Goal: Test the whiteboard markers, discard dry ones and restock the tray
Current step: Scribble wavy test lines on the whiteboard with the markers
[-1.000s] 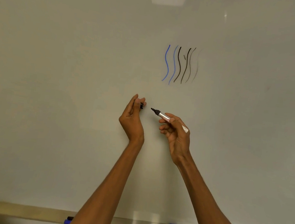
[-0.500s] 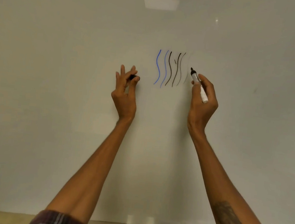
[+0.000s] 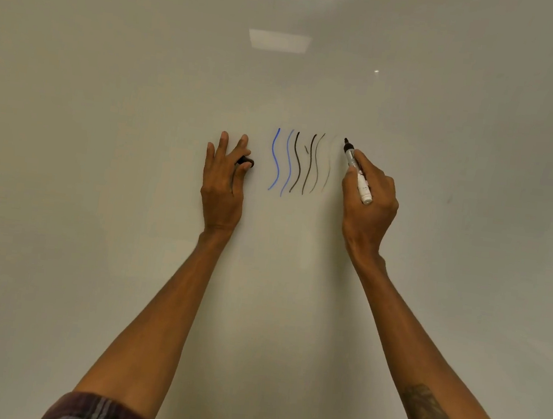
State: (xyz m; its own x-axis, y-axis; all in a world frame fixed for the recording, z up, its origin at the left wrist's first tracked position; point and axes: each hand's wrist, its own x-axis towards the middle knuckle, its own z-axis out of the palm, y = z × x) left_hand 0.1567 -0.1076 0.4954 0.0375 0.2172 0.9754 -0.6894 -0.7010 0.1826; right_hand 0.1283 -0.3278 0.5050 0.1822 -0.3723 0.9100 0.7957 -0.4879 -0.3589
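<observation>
Now right hand (image 3: 369, 199) grips uncapped white black-tipped marker (image 3: 358, 175), tip at white whiteboard (image 3: 102, 155) centre beside faint strokes (image 3: 328, 167); left hand (image 3: 223, 182) pinches black cap (image 3: 246, 162). Press evenly, draw one steady line down.

Right hand (image 3: 369, 199) lifted marker (image 3: 358, 175) tip up beside strokes (image 3: 301, 162); left hand (image 3: 224, 182) with cap (image 3: 246, 162) rose too

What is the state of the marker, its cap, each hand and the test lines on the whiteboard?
marker: uncapped, tip pointing up, just right of the lines.
cap: off the marker.
left hand: pinches the cap, other fingers straight.
right hand: grips the marker.
test lines: two blue, the rest dark, the rightmost very faint.
</observation>
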